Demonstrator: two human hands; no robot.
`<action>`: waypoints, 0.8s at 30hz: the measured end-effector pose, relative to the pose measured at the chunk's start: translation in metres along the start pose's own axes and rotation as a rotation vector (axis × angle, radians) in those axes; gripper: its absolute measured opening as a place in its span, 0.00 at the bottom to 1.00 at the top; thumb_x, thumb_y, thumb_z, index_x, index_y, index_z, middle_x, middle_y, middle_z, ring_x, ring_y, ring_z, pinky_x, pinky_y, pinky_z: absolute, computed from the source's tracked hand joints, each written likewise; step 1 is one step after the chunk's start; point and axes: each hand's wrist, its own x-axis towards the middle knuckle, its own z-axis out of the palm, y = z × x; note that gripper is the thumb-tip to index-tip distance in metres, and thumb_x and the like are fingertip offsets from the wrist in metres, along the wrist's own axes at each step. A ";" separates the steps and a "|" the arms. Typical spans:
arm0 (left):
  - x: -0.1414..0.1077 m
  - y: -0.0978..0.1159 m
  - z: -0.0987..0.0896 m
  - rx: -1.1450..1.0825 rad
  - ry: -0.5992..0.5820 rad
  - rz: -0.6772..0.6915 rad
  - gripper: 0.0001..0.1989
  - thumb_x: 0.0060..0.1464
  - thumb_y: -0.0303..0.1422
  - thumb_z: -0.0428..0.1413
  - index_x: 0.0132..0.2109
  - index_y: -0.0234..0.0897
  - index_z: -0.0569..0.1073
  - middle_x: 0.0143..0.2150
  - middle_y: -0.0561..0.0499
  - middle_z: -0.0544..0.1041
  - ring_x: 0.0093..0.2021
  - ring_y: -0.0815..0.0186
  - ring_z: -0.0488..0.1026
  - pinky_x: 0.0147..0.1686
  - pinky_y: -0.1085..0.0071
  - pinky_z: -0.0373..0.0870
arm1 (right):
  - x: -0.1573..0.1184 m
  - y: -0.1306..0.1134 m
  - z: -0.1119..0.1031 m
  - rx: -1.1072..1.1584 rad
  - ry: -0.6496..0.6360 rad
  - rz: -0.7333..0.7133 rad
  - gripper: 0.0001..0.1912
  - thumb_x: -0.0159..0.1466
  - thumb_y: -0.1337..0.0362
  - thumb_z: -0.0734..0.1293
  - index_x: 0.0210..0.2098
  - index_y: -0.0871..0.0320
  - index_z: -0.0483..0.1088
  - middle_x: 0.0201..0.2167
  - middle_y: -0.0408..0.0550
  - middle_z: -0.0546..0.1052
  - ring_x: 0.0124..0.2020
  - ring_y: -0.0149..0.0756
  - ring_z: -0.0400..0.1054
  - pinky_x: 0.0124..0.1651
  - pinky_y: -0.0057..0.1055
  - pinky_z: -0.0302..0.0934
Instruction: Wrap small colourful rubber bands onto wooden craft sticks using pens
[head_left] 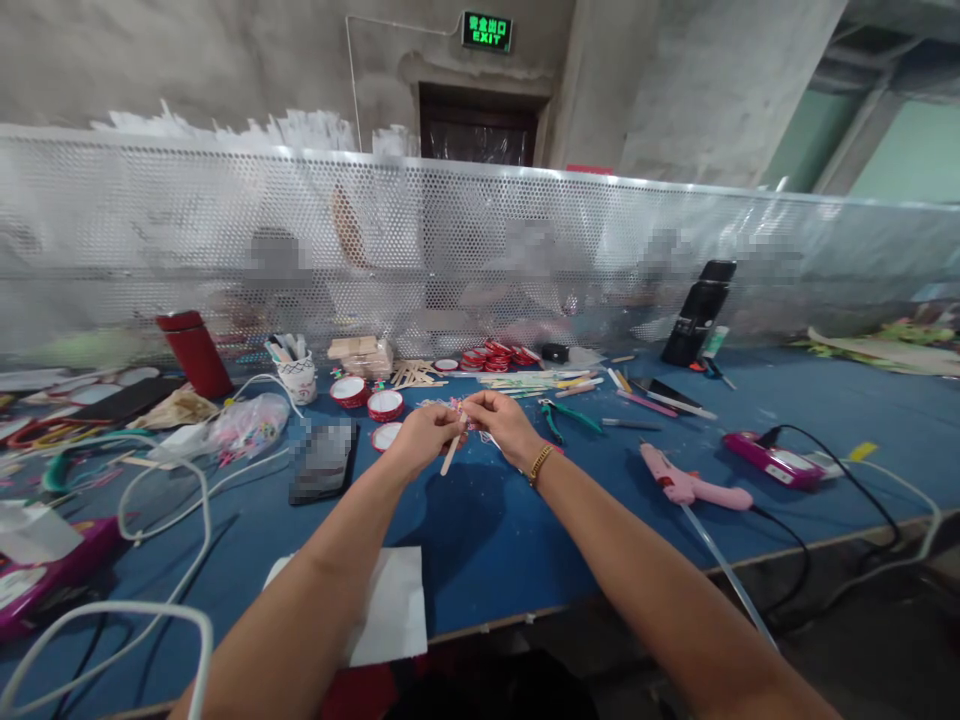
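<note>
- We see both hands over the blue table (487, 555), meeting near the middle, in front of us.
- Left hand (429, 437): fingers nearly closed, pinching a flat wooden stick (451, 458).
- Stick sits between the hands, tilted, lower end sticking out below the fingers toward us.
- Right hand (504, 424): thumb and fingertips drawn together at the stick's upper end; we can't tell what they grip, too small.
- Gold bracelet (539, 464) on the right wrist.
- Left of the hands we have red-rimmed round pieces (385, 404) and a dark phone (324, 462).
- Green-handled pliers (576, 415) lie just beyond the right hand; pink glue gun (694, 487) further right.
- White paper (401, 605) partly under the left forearm.
</note>
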 end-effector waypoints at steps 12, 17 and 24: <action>0.005 -0.009 0.003 0.107 0.039 0.023 0.11 0.50 0.34 0.59 0.26 0.37 0.66 0.19 0.56 0.70 0.21 0.71 0.67 0.25 0.75 0.62 | -0.001 -0.002 -0.002 0.030 -0.029 0.040 0.20 0.47 0.52 0.76 0.31 0.59 0.70 0.24 0.40 0.72 0.26 0.26 0.64 0.33 0.27 0.59; -0.005 0.006 0.007 -0.089 0.010 -0.132 0.10 0.53 0.38 0.57 0.31 0.35 0.70 0.25 0.53 0.75 0.24 0.71 0.70 0.27 0.75 0.66 | 0.000 -0.007 -0.007 0.116 -0.080 0.057 0.20 0.47 0.53 0.76 0.31 0.59 0.72 0.24 0.39 0.72 0.25 0.25 0.63 0.32 0.26 0.60; -0.002 0.009 0.003 -0.272 -0.007 -0.237 0.08 0.55 0.35 0.57 0.32 0.34 0.69 0.21 0.57 0.68 0.17 0.77 0.63 0.19 0.79 0.60 | 0.000 -0.011 -0.009 0.209 -0.126 0.101 0.19 0.46 0.56 0.78 0.33 0.58 0.72 0.27 0.41 0.75 0.28 0.27 0.67 0.35 0.28 0.63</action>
